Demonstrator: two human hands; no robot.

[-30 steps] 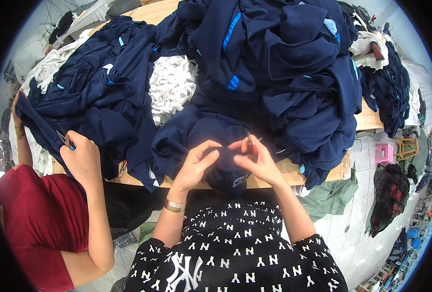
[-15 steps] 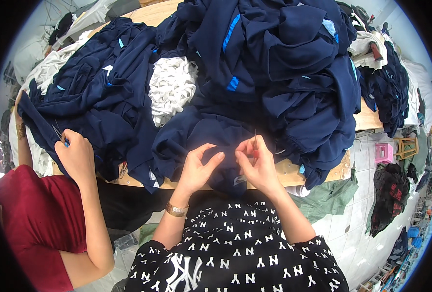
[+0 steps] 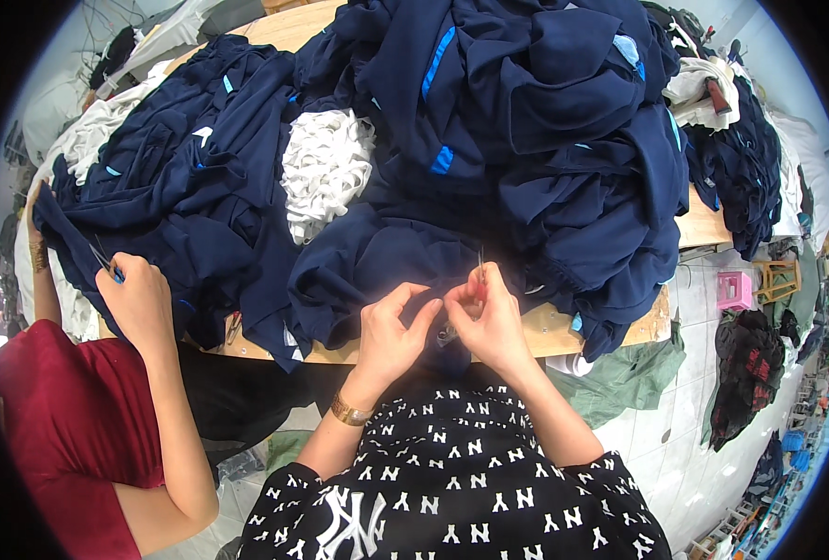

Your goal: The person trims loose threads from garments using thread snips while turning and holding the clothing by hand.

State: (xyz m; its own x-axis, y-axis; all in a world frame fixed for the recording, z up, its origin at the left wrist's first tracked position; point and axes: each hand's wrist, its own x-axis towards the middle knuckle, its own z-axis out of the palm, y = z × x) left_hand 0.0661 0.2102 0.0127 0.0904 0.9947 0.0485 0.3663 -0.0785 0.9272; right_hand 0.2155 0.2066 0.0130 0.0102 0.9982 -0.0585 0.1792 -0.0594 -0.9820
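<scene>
Head view, left hand pinching navy cloth

At the left hand, the navy cloth is matt and softly creased; in the right hand, the slim tool looks metallic. Beyond the hands, blue strips have a satiny gloss, and the white bundle is matt, crinkled fabric. Right of the hands, the counter is smooth wood, the pink stool plastic.

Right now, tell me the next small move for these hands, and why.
Perhaps turn the slim metal tool back toward the navy cloth: it points forward in the right hand, while the left hand holds that cloth close by.
</scene>
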